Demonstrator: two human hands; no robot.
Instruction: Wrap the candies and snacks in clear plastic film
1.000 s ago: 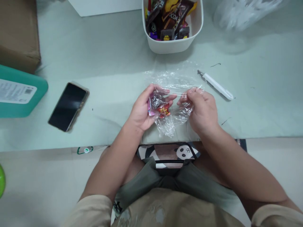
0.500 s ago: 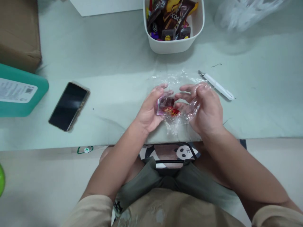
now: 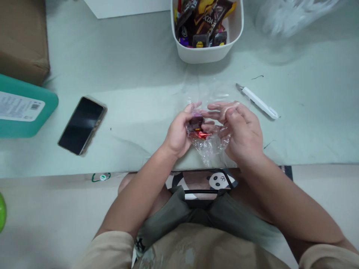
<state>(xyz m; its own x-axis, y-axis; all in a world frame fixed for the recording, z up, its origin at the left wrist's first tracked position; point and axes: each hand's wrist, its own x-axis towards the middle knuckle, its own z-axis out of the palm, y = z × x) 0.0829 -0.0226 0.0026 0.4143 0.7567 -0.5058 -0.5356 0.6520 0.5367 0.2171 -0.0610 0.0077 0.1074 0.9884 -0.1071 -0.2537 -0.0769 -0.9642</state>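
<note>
A clear plastic bag (image 3: pixel 211 147) with a few wrapped sweets inside lies between my hands, near the table's front edge. In it show a dark sweet (image 3: pixel 196 121) and a red shiny one (image 3: pixel 202 135) below it. My left hand (image 3: pixel 181 130) is curled round the bag's left side, against the sweets. On the right side, my right hand (image 3: pixel 242 129) pinches the film between thumb and fingers, its other fingertips reaching towards the dark sweet.
A white tub (image 3: pixel 207 56) of wrapped sweets stands at the back. A white cutter (image 3: pixel 259 102) lies to the right, a phone (image 3: pixel 82 126) to the left. Further left are a green container (image 3: pixel 47 104) and a cardboard box (image 3: pixel 24 41). Clear plastic (image 3: pixel 288 18) sits back right.
The sweets have shifted in the bag, with the dark one now more upright above the red one. My right fingers have moved slightly left, and the film behind my hands has sunk.
</note>
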